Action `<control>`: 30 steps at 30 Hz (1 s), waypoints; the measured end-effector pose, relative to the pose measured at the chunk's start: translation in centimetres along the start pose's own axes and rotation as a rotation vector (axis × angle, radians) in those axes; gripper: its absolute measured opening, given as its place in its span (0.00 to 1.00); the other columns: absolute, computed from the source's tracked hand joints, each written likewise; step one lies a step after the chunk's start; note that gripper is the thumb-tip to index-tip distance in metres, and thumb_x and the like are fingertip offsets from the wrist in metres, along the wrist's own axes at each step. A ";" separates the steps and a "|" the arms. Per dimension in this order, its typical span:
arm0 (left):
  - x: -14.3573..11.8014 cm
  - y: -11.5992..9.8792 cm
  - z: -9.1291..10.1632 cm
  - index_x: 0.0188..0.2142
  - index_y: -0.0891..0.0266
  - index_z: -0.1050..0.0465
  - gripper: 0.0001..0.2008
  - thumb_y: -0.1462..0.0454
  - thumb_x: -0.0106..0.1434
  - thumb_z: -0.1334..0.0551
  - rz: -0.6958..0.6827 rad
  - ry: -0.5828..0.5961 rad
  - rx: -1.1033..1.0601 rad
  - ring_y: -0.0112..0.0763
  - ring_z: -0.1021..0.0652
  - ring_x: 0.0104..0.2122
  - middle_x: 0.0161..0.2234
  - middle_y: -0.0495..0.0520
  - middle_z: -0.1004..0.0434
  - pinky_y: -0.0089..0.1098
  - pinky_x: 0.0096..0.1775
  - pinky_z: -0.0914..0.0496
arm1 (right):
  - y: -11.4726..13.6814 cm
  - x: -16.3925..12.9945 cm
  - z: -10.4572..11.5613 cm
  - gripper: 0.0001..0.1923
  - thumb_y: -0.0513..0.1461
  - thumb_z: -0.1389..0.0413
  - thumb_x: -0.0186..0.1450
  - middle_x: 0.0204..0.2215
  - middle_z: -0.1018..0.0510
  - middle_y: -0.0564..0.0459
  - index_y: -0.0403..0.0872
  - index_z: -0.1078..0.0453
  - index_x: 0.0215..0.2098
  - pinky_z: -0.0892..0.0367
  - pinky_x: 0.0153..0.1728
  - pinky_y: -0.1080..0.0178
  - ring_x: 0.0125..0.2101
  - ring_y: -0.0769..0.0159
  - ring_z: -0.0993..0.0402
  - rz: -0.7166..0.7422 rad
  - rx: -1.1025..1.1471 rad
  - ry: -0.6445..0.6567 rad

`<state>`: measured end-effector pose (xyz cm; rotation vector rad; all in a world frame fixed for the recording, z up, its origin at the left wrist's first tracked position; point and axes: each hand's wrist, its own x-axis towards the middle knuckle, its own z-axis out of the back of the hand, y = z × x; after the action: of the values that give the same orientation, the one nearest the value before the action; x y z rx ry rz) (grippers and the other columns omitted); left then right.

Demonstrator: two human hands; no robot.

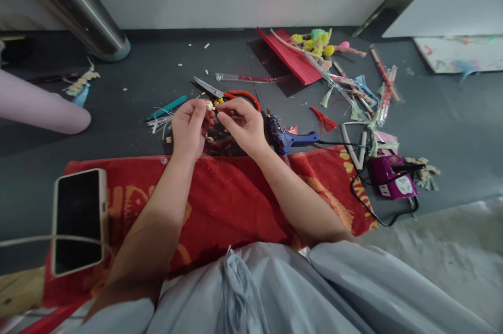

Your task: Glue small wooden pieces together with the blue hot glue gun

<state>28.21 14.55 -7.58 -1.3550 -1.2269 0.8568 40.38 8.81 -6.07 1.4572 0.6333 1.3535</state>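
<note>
A small cream-coloured piece (210,106), too small to name surely, is pinched in the fingertips of my left hand (188,127). My right hand (244,127) meets it from the other side, thumb and forefinger pressed together at the piece's right edge; whether they grip it too is partly hidden. Just beyond my fingers lie orange-handled scissors (245,94), blades pointing away to the left. A teal pen (167,108) rests left of my left hand, above some white strands (159,123). Right of my right hand is a blue hot glue gun (293,139).
A red patterned towel (236,203) lies under my forearms, with a phone (78,221) at its left. A purple power adapter (393,176) and black cable stand at right. Red paper (291,58), pom-pom flowers (318,43), tassels and wrapped sticks lie behind. A metal post (94,19) rises at back left.
</note>
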 end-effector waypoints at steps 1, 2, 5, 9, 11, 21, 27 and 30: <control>0.0 0.1 0.0 0.32 0.56 0.28 0.22 0.41 0.55 0.36 -0.011 0.013 0.007 0.22 0.27 0.22 0.26 0.48 0.26 0.26 0.25 0.29 | 0.0 0.0 0.0 0.14 0.51 0.43 0.64 0.35 0.23 0.52 0.49 0.27 0.37 0.27 0.34 0.63 0.37 0.67 0.26 0.010 -0.006 -0.001; 0.0 0.2 0.0 0.32 0.56 0.28 0.21 0.41 0.55 0.36 -0.024 0.027 0.027 0.22 0.26 0.22 0.26 0.48 0.26 0.26 0.25 0.29 | 0.0 0.1 0.0 0.15 0.52 0.42 0.63 0.34 0.23 0.52 0.49 0.26 0.37 0.28 0.32 0.64 0.36 0.67 0.27 0.013 -0.013 -0.002; 0.0 0.7 0.2 0.34 0.55 0.28 0.21 0.42 0.57 0.39 -0.053 0.066 0.106 0.23 0.26 0.23 0.29 0.49 0.24 0.27 0.25 0.30 | -0.3 0.1 0.0 0.17 0.53 0.42 0.62 0.32 0.23 0.52 0.48 0.27 0.34 0.29 0.32 0.64 0.35 0.68 0.27 -0.017 -0.025 -0.012; 0.0 0.8 0.2 0.35 0.55 0.27 0.20 0.43 0.56 0.36 -0.047 0.064 0.095 0.22 0.27 0.22 0.29 0.49 0.24 0.26 0.23 0.31 | -0.7 0.1 -0.2 0.16 0.52 0.43 0.63 0.30 0.23 0.53 0.47 0.28 0.31 0.29 0.34 0.64 0.33 0.70 0.27 -0.075 -0.010 -0.023; 0.0 0.5 0.0 0.34 0.56 0.27 0.20 0.44 0.54 0.34 -0.034 0.040 0.046 0.21 0.28 0.21 0.26 0.47 0.25 0.25 0.22 0.32 | -0.8 0.0 -0.2 0.15 0.50 0.43 0.63 0.30 0.24 0.54 0.47 0.29 0.31 0.31 0.30 0.66 0.32 0.71 0.28 -0.093 -0.015 -0.019; 0.5 -0.2 -0.2 0.31 0.59 0.31 0.19 0.47 0.57 0.34 -0.091 -0.292 -0.131 0.19 0.30 0.19 0.22 0.44 0.29 0.25 0.22 0.37 | -1.3 0.1 -0.5 0.10 0.45 0.40 0.60 0.27 0.25 0.56 0.46 0.30 0.29 0.33 0.25 0.68 0.27 0.73 0.29 -0.187 0.068 -0.194; 1.1 -0.3 0.2 0.32 0.60 0.35 0.14 0.53 0.67 0.41 -0.166 -0.541 -0.121 0.15 0.29 0.20 0.22 0.41 0.28 0.22 0.24 0.35 | -1.5 0.1 -0.4 0.08 0.43 0.40 0.59 0.26 0.24 0.57 0.47 0.29 0.29 0.32 0.26 0.68 0.27 0.73 0.29 -0.172 0.050 -0.248; 1.1 -0.3 0.2 0.33 0.60 0.36 0.13 0.53 0.67 0.42 -0.178 -0.544 -0.151 0.15 0.26 0.22 0.24 0.42 0.26 0.22 0.25 0.33 | -1.7 0.1 -0.3 0.07 0.42 0.40 0.60 0.27 0.23 0.56 0.47 0.28 0.29 0.32 0.26 0.68 0.27 0.73 0.28 -0.154 0.008 -0.249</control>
<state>28.20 15.64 -7.13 -1.1384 -1.8334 1.0589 40.50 9.60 -7.65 1.5210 0.5762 1.0320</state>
